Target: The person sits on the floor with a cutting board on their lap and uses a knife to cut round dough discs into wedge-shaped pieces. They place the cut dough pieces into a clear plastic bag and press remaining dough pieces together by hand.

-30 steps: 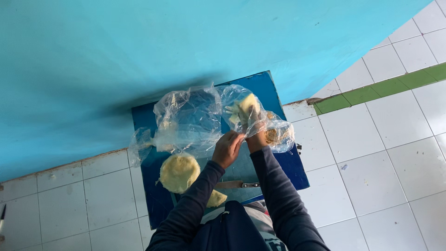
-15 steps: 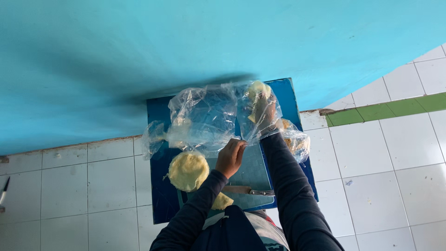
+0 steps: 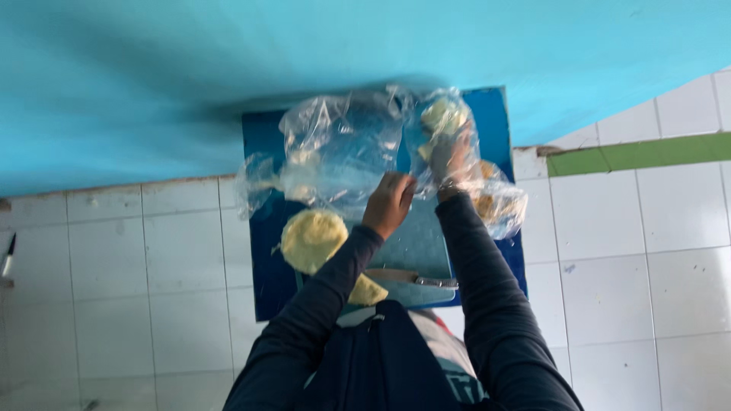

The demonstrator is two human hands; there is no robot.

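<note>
1. The left hand is clenched on the near edge of a crumpled clear plastic bag, its knuckles towards the camera and its fingers pinching the film
2. The right hand is pushed inside a second part of the plastic, so the film wraps it up to the wrist; whether its fingers are closed on something cannot be told through the glare
3. A pale yellow lump sits just beyond the right fingertips, inside the plastic; more yellowish pieces bulge in the film just right of that wrist
4. A round yellow disc lies bare on the blue board, near and to the left of the left fingers but apart from them, with a smaller wedge closer to the body
5. A knife lies on the board between the two sleeves, nearer the person than either hand
6. Risk, as a judgement: the thin film is stretched between both hands, so a hard tug could tear it or let the pieces slide out onto the board or the tiled floor
7. Risk: a forearm drawing back could brush the knife, since it lies right behind both wrists
8. Risk: the loose bag could drag across the bare disc and shift it
</note>
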